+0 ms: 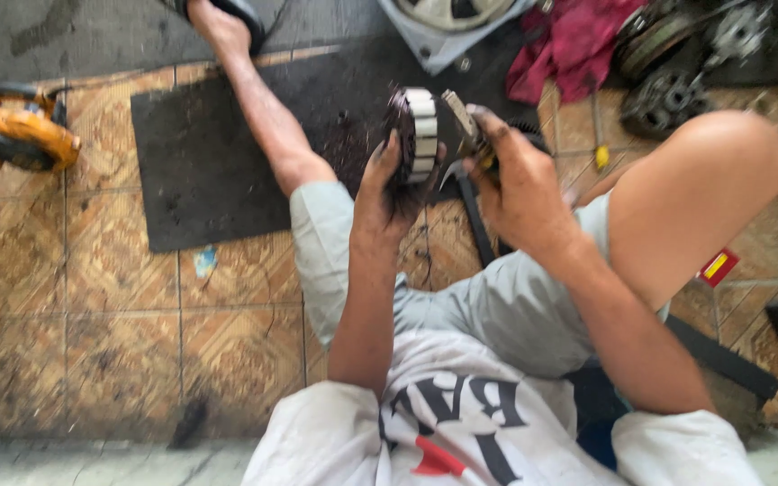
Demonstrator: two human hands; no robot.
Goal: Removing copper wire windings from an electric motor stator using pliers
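I sit on a tiled floor with my legs out in front. My left hand (387, 184), dirty with grease, grips a round metal motor part (418, 135) with pale rectangular segments around its rim, held on edge above my lap. My right hand (517, 175) is closed on a small tool (463, 121) with a flat metal end, and that end rests against the right side of the round part. Both hands are close together, just above my left thigh.
A black rubber mat (200, 162) lies on the tiles under my left leg. An orange power tool (11, 135) sits at the far left. A red rag (574, 45), greasy engine parts (668, 63) and a grey housing (452, 27) lie ahead. A small red-yellow card (718, 267) lies at right.
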